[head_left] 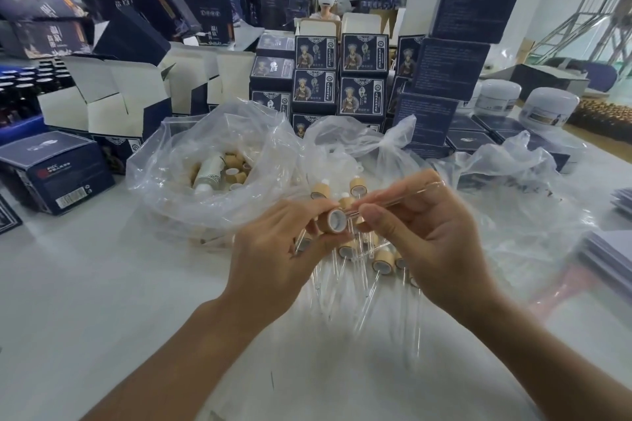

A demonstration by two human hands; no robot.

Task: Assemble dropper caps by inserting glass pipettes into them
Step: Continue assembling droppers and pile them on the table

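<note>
the left hand (273, 243) pinches a tan, wood-look cylindrical dropper cap (331, 220), its white-lined open end facing the camera. just right of the cap, the right hand (420, 236) pinches a thin clear glass pipette (407, 199) between thumb and fingers, its near tip at the cap's mouth. below the cap lies a loose pile of assembled droppers (362, 260), too tangled to count, on a smooth white table (102, 284). left of the cap, a crinkled clear plastic bag (205, 174) holds more caps. behind stand dark blue printed cartons (342, 79).
</note>
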